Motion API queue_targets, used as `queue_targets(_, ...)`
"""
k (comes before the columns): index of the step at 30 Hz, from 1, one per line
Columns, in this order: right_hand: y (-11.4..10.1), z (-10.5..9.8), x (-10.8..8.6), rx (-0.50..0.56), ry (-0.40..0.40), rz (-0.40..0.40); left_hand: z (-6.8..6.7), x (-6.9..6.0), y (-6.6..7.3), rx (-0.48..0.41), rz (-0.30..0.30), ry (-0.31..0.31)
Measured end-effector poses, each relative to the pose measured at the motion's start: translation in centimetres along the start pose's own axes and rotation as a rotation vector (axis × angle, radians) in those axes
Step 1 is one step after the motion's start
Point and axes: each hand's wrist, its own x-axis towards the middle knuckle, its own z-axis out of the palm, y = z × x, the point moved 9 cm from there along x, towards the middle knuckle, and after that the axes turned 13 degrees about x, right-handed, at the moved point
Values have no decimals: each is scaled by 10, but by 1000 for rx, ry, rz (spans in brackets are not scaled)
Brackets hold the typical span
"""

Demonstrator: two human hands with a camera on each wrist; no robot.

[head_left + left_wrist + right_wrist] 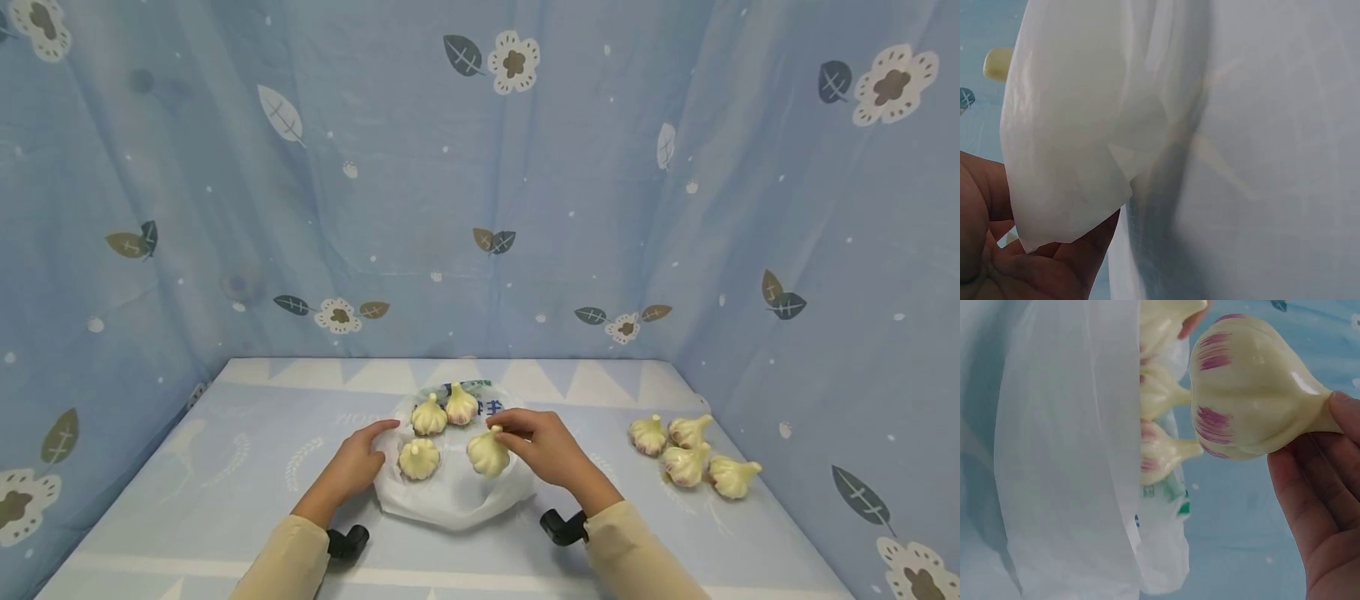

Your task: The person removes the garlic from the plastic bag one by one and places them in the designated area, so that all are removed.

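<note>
A white plastic bag [450, 504] with blue and green print lies open at the table's middle. Three garlic bulbs [419, 459] sit in its opening, one at the front and two behind. My left hand [352, 462] touches the bag's left side, index finger extended toward the opening; in the left wrist view the bag's wall [1072, 125] hides its fingertips. With thumb and fingers, my right hand [543, 446] pinches another garlic bulb [1254, 394] by its stem, above the bag's right half. Purple streaks mark this bulb's underside.
Several more garlic bulbs [686, 464] lie grouped at the table's right side. Black angled pieces [564, 527] stick out by both wrists. A blue patterned curtain [480, 167] surrounds the back and sides of the pale table [247, 500].
</note>
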Motion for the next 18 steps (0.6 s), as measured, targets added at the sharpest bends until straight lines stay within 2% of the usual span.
queue_targets(18, 16, -54, -21, -6, 129, 21, -4, 0, 5, 20, 5, 25)
